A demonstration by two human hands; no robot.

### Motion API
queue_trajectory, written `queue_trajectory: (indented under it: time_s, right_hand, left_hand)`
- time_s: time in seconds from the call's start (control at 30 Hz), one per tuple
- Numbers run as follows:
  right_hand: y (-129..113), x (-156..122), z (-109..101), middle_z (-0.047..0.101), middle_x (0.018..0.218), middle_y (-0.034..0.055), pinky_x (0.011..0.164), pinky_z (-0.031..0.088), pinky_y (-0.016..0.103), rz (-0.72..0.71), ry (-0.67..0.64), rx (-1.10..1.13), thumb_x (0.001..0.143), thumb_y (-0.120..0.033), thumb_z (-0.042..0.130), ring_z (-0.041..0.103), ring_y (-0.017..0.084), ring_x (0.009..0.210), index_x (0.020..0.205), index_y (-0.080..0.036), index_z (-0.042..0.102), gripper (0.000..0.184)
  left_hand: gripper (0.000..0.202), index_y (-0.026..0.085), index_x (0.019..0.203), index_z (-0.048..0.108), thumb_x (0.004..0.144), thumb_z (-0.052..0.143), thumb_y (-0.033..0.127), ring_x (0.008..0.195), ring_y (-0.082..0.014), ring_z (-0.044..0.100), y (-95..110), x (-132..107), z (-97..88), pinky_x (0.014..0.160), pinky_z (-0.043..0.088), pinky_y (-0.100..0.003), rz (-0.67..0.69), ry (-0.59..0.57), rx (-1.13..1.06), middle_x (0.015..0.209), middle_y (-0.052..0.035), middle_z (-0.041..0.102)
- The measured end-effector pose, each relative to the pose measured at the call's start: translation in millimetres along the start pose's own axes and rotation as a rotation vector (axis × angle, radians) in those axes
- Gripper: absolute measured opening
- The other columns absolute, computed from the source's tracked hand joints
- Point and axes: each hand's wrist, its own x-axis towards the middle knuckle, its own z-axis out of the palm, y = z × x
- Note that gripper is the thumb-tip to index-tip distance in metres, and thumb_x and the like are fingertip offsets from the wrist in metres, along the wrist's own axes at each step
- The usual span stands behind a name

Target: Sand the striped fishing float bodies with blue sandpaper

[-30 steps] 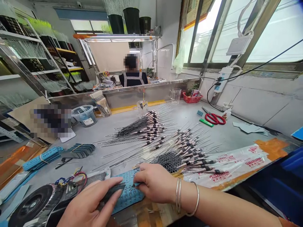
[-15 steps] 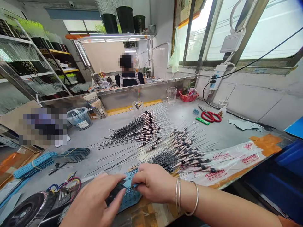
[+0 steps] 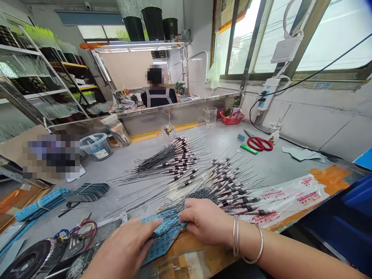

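Observation:
My left hand (image 3: 124, 246) is closed at the front edge of the bench, with a small dark tip showing between thumb and forefinger; the rest of that item is hidden. To its right, my right hand (image 3: 203, 223) has its fingers pinched on a small blue piece (image 3: 183, 224). Beneath and between both hands lies a blue sheet with printed lettering (image 3: 162, 242), like the back of sandpaper. Beyond my right hand, a dark honeycomb mesh (image 3: 200, 195) sits among pink-and-black fishing floats (image 3: 226, 180). Another heap of such floats (image 3: 180, 155) lies farther back.
A motor-like round black machine (image 3: 31, 261) with coloured wires stands at left, near blue bundled strips (image 3: 43, 203). Red-handled scissors (image 3: 260, 143), a glass mug (image 3: 210, 117) and a red basket (image 3: 231, 117) are at the back right. A person (image 3: 158, 93) sits beyond the partition.
My right hand has moved right, away from my left hand, with the small blue piece. My left thumb and forefinger have come closer together, and more of the blue sheet shows.

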Motion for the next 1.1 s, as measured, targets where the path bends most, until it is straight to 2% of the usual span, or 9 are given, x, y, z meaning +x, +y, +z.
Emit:
queue_trajectory:
  time_s: [0.07,0.2,0.3,0.5,0.77,1.1]
  right_hand:
    - [-1.1,1.1,2.0,0.05,0.075,-0.0004,0.054,0.024,0.025,-0.008,0.025,0.039,0.085,-0.025,0.055,0.043,0.012,0.066,0.08,-0.021,0.066,0.013]
    - [-4.2,3.7,5.4,0.054,0.077,-0.0005,0.058,0.029,0.023,-0.029,0.058,0.127,0.087,-0.025,0.056,0.048,0.012,0.071,0.091,-0.023,0.071,0.016]
    - [-1.6,2.3,4.8,0.055,0.078,0.0,0.058,0.028,0.023,-0.033,0.041,0.102,0.087,-0.025,0.056,0.049,0.012,0.07,0.091,-0.022,0.071,0.016]
    - [12.7,-9.2,-5.1,0.054,0.078,-0.0005,0.057,0.025,0.025,-0.009,0.003,0.025,0.084,-0.023,0.057,0.048,0.012,0.07,0.086,-0.022,0.068,0.012]
    - [24.4,-24.0,-14.0,0.053,0.079,-0.0004,0.054,0.022,0.025,0.04,-0.032,-0.03,0.082,-0.021,0.057,0.046,0.012,0.066,0.083,-0.02,0.067,0.01]
    - [25.4,-21.9,-9.9,0.055,0.078,-0.0005,0.059,0.031,0.022,0.008,0.024,0.096,0.086,-0.023,0.058,0.051,0.012,0.071,0.088,-0.021,0.071,0.013]
  left_hand:
    - [0.032,0.031,0.11,0.067,0.085,0.051,0.018,0.077,-0.0217,0.068,2.9,1.8,-2.3,0.066,0.052,-0.03,-0.041,-0.075,0.01,0.081,-0.0017,0.07]
    - [0.027,0.029,0.093,0.069,0.089,0.046,0.017,0.083,-0.0228,0.067,9.4,5.2,-6.2,0.071,0.049,-0.032,-0.103,-0.208,-0.02,0.084,-0.0014,0.07]
    - [0.026,0.029,0.096,0.068,0.091,0.044,0.019,0.087,-0.0224,0.067,12.8,7.2,-6.0,0.075,0.048,-0.032,-0.145,-0.237,-0.071,0.089,0.0002,0.072]
    - [0.027,0.03,0.099,0.068,0.091,0.043,0.023,0.091,-0.0219,0.067,16.6,14.3,-3.5,0.079,0.048,-0.033,-0.183,-0.231,-0.129,0.094,0.0006,0.073]
    - [0.027,0.029,0.097,0.069,0.091,0.043,0.026,0.089,-0.0213,0.067,22.7,21.5,-1.2,0.078,0.049,-0.033,-0.159,-0.188,-0.157,0.094,0.0003,0.073]
    - [0.025,0.027,0.09,0.069,0.089,0.045,0.02,0.085,-0.0201,0.068,33.9,33.2,2.0,0.075,0.049,-0.03,-0.112,-0.146,-0.175,0.087,0.0002,0.073]
